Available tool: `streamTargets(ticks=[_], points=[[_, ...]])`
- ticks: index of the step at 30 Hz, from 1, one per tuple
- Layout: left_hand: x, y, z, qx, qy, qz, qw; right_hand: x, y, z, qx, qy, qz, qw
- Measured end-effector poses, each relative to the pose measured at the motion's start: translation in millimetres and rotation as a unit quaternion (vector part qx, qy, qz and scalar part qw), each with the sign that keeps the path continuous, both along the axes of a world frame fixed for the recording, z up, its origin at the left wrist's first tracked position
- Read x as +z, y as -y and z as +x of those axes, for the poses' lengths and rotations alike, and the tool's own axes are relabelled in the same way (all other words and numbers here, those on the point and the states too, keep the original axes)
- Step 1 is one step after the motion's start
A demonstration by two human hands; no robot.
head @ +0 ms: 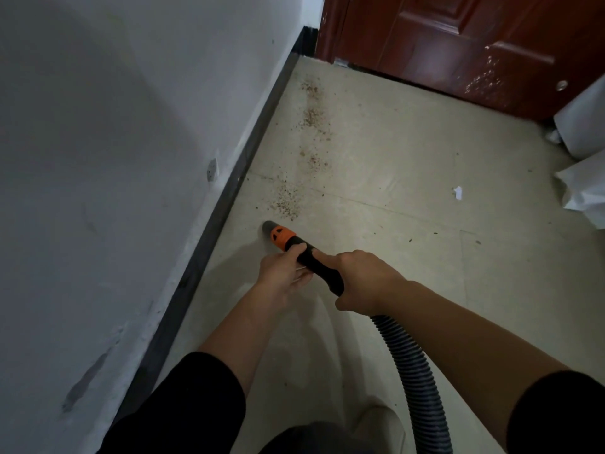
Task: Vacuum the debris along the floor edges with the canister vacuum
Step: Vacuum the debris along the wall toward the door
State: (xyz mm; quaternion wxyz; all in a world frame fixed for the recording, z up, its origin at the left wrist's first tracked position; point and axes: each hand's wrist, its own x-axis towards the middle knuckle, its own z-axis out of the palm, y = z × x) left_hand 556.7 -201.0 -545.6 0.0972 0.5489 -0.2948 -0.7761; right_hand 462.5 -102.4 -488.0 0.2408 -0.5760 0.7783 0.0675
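Nearest, a ribbed grey hose [413, 371] curves up from the bottom edge between two forearms in black sleeves; it joins the back of a black handle [322, 268]. The right hand [363, 280] grips that back end, fingers wrapped fully round it; the left hand [284, 270] holds the front of the handle from the wall side, fingers curled under it and the thumb hooked over the top, just behind an orange collar [281, 235]. Past the collar a short grey nozzle [267, 227] points down at the pale floor [393, 152], near the dark skirting board [235, 188]; whether its tip touches the floor cannot be told.

Just beyond the nozzle lies the debris [288, 199], a patch of brown crumbs; more patches run on in a loose trail beside the skirting board toward the far corner. A low socket [212, 170] sits on the white wall [114, 126] above the board; a small white scrap [458, 192] lies well out to the right, and crumpled white sheeting [582, 188] stands at the right edge. Farthest off, a reddish-brown panelled door [458, 44] closes the end of the floor, its lower part speckled with pale marks.
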Motion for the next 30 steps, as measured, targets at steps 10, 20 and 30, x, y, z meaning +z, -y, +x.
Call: streamTargets(ticks=[10, 20, 30], points=[[0, 7, 26, 0.027, 0.000, 0.000, 1.000, 0, 14, 15, 0.039, 0.006, 0.004, 0.999], [1, 0, 47, 0.072, -0.005, 0.013, 0.997, 3, 15, 28, 0.081, 0.006, 0.010, 0.997], [0, -10, 69, 0.087, -0.011, 0.022, 0.996, 3, 11, 41, 0.115, 0.015, 0.008, 0.993]])
